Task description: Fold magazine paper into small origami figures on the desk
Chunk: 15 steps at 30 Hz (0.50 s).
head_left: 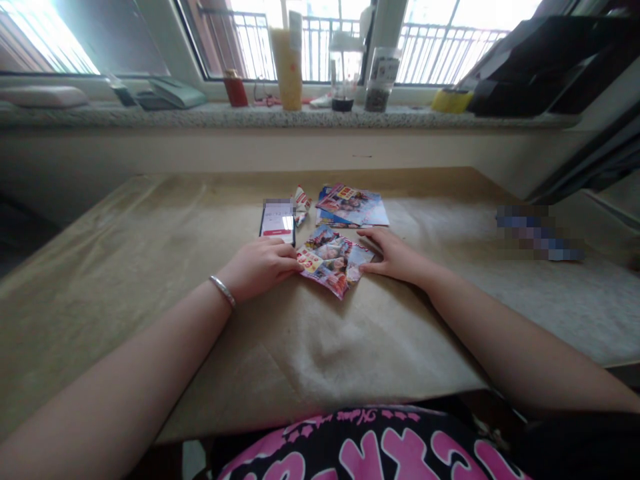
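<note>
Folded colour leaflet (pixel 331 260) flat at mid bench (pixel 150 267), between both hands. Left hand (pixel 260 265) at left edge, fingers bunched on paper; pinching or pressing, cannot tell. Right hand (pixel 393 257) at right edge, fingers straight, together, laid flat. Phone (pixel 277 222) just behind left hand; leaflet stack (pixel 353 205) beyond.

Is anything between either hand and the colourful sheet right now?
Nothing visible. The left hand touches the sheet at its left edge, the right hand at its right edge. The phone and the stack lie beyond, not between.
</note>
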Motion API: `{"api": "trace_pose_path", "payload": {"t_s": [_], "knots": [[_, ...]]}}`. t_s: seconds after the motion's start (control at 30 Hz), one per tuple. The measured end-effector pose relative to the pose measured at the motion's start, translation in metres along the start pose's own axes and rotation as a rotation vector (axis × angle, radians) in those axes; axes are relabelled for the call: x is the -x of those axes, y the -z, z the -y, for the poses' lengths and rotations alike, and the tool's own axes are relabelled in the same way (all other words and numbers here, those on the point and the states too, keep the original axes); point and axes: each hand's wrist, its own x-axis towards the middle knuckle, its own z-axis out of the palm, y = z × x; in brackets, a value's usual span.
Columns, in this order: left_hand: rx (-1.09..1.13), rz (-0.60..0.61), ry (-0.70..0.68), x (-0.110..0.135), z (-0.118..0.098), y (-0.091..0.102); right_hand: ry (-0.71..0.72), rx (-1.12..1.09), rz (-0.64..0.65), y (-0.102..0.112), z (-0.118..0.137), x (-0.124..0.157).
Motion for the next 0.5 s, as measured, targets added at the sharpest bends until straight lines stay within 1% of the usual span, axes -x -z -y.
{"api": "trace_pose_path", "payload": {"t_s": [0.1,0.2,0.5], "knots": [[0.017,0.044,0.025,0.0007,0.0012,-0.0006,0.0,-0.005,0.01,0.0008,-0.0006,-0.0001],[0.021,0.061,0.072,0.0011,0.0015,-0.0008,0.019,-0.007,0.033,0.0032,0.0005,-0.0007],[0.01,0.107,0.14,0.0026,-0.0008,-0.0008,0.137,0.057,0.091,0.0096,0.0046,-0.0007]]}}
